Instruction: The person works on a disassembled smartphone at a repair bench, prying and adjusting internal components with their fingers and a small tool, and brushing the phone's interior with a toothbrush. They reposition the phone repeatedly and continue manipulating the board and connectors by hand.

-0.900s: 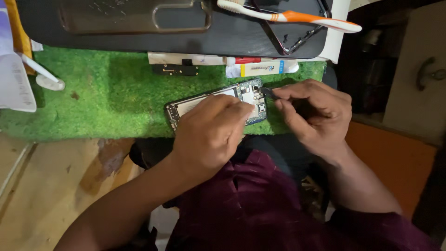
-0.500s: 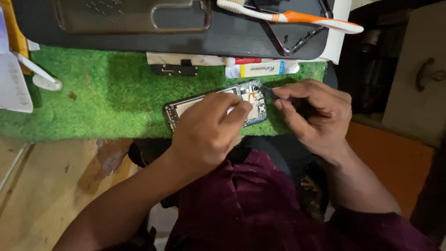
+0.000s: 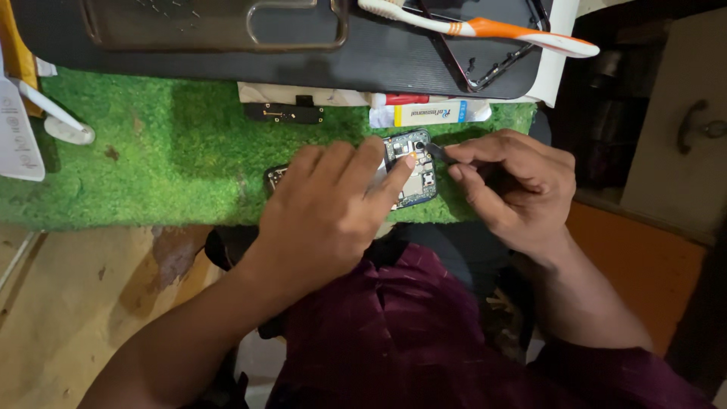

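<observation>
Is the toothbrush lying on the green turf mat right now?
No, the toothbrush lies on the dark mat at the far edge, beyond the green turf mat where the opened phone sits.

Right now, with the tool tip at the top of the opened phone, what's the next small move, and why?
Probably ease the dark tool a touch further in toward the camera end of the opened phone. The left hand already pins the phone on the green mat, and the right hand pinches the tool right at that edge.

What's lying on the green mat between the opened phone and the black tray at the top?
In the head view, between the opened phone and the black tray lie a small tube and a dark flat part on the green mat.
</observation>
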